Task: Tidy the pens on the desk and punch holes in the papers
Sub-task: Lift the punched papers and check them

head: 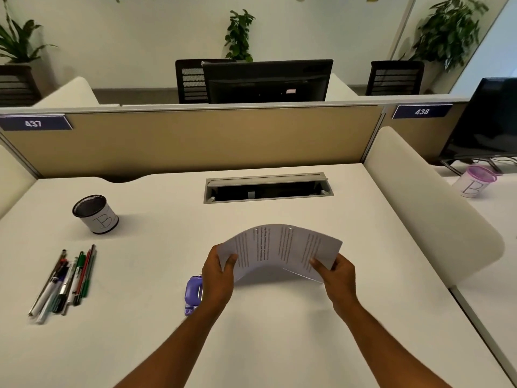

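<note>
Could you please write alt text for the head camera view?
Both hands, left and right, hold bowed papers above a white desk. A purple punch lies left, loose pens beside a cup.

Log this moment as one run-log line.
left hand: holds papers | right hand: holds papers | papers: bowed, two holes visible | hole punch: on desk | pens: outside cup

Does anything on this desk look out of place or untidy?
Yes. The loose pens and markers lie in a heap on the white desk, outside the empty black mesh cup. The printed papers bow upward between the left hand and right hand.
</note>
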Motion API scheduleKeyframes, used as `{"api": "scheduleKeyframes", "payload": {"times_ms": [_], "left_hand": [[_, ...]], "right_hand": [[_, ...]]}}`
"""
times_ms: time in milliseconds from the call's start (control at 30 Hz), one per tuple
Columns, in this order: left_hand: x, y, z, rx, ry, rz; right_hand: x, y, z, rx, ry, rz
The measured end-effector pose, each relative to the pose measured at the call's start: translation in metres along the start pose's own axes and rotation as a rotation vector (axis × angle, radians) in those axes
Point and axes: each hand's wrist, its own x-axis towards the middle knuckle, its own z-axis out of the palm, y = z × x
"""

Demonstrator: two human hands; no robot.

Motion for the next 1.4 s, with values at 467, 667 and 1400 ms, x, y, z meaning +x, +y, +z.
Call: {"api": "scheduleKeyframes", "payload": {"times_ms": [467,667,1400], "left_hand": [[0.007,0.002,0.001,0.021,0.015,-0.097],[0.014,0.009,0.011,-0.277,0.041,-0.445],[0.032,0.051,-0.014,-0.046,-0.035,0.103]], "right_hand": [[0.003,-0.004,0.002,-0.008,0.049,0.076],[-0.002,-0.016,0.01,0.298,-0.02,0.211],[0.006,-0.069,0.012,0.134,-0.349,-0.078]]}}
